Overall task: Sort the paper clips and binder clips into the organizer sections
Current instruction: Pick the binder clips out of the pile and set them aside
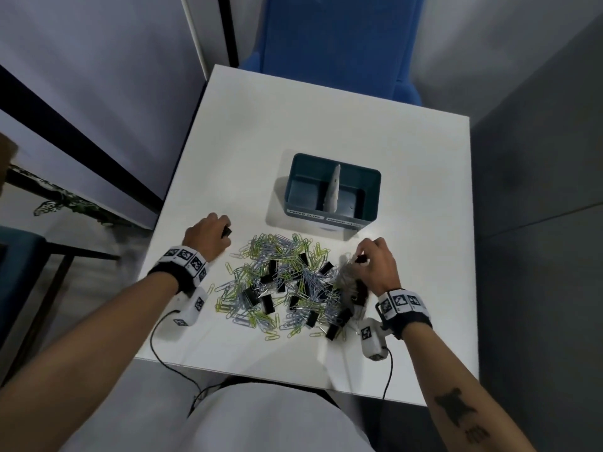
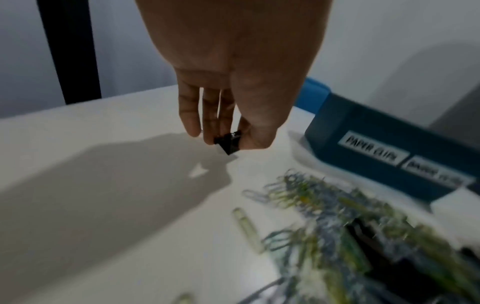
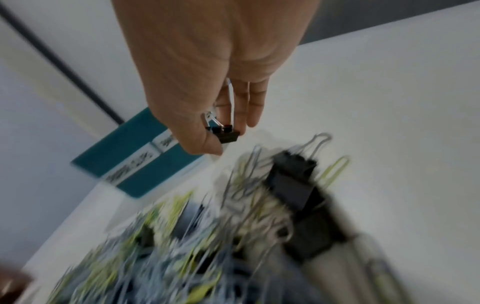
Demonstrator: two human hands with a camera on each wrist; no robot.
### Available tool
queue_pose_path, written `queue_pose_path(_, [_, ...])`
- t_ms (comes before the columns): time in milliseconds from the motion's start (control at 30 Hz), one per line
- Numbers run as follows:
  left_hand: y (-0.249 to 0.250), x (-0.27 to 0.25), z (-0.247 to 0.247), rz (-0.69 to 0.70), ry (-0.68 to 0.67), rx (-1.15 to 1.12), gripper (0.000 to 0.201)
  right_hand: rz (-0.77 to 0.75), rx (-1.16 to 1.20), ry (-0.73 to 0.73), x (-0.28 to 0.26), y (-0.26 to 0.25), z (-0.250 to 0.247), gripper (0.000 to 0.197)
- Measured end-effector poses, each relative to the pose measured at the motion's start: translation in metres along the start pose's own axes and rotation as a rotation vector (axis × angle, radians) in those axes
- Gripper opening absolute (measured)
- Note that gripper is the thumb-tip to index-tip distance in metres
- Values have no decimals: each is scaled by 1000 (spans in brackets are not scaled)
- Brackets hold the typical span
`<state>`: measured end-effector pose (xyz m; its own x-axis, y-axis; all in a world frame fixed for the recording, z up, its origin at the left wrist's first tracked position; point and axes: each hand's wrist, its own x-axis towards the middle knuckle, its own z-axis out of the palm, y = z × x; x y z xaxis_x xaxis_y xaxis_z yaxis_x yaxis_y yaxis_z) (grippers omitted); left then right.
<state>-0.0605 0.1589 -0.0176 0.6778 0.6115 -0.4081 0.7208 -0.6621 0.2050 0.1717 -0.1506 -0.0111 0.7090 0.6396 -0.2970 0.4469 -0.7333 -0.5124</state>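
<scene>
A heap of green and silver-blue paper clips (image 1: 277,282) mixed with black binder clips (image 1: 267,303) lies on the white table (image 1: 408,177). Behind it stands a teal organizer (image 1: 332,190) with a pale divider (image 1: 332,190) and two front labels (image 2: 374,151); both sections look bare. My left hand (image 1: 208,238) is left of the heap and pinches a small black binder clip (image 2: 228,142) just above the table. My right hand (image 1: 378,265) is over the heap's right edge and pinches another black binder clip (image 3: 226,131). A large binder clip (image 3: 293,176) lies just below it.
A blue chair (image 1: 339,37) stands behind the table's far edge. Grey walls close in on the left and right. Cables (image 1: 169,353) run from the wrist cameras over the table's near edge. A dark chair (image 1: 19,256) stands on the floor at left.
</scene>
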Motion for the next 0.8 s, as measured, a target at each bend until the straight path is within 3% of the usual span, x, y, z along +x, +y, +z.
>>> queue_pose_path(100, [-9,-4,6,97,-50,107,26,92,-67,29,-3,28,-20,23])
queue_pose_path(267, [14,-27,20,235,120,108,29,280,-180,0,-13,73,-37,20])
queue_pose_path(433, [52,-52,38,394,-99,5,41,323,-254,-81,-26,91,-35,14])
queue_pose_path(533, [65,-53,44,363,-101,0,47,300,-308,-36,-33,83,-30,25])
queue_pose_path(633, [71,-51,51,348,-102,-22,48,155,-334,23,-43,67,-18,31])
queue_pose_path(800, [86,-50,55,325,-133,-73,54,59,-133,-161,-56,44,13,48])
